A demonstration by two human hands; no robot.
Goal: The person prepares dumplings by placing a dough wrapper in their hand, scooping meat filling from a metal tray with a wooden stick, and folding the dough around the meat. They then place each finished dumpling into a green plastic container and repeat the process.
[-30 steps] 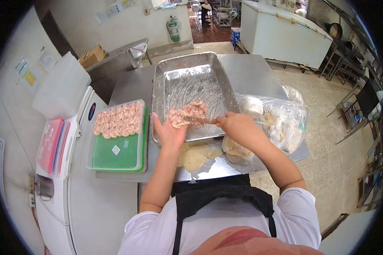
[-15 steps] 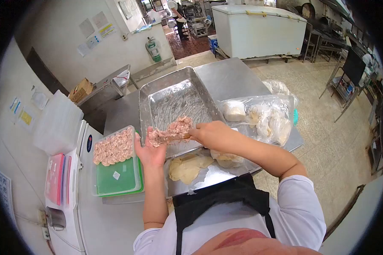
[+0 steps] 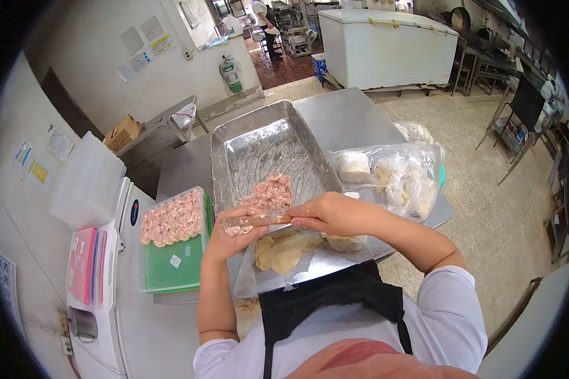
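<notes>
My right hand (image 3: 335,215) pinches the near end of a flat wooden stick (image 3: 259,220), fingers clenched on it and thumb on top. The blade runs left, level, across to my left hand (image 3: 234,237). That hand is cupped palm-up, its fingers curled around a dab of filling (image 3: 237,230) that the stick's tip presses on. I cannot tell whether a wrapper lies under the dab.

The filling looks to me wet, soft and sticky. It should smear rather than roll, cling to the stick and sag if the palm flattens, so the cup of the hand has to carry it from below. The stick I judge light and stiff, best held at its dry end, well back from the smeared tip.

Both hands hover over the front edge of the steel table (image 3: 348,114). Just behind them a mound of mince (image 3: 272,192) sits at the near end of the metal tray (image 3: 259,139). Below the hands, at the front edge, lies a loose stack of wrappers (image 3: 284,249), thin and limp, likely to tear if pulled by a corner. A plastic box (image 3: 171,218) of pink pieces stands past the table's left edge, and a plastic bag (image 3: 392,174) lies near the right front corner.
</notes>
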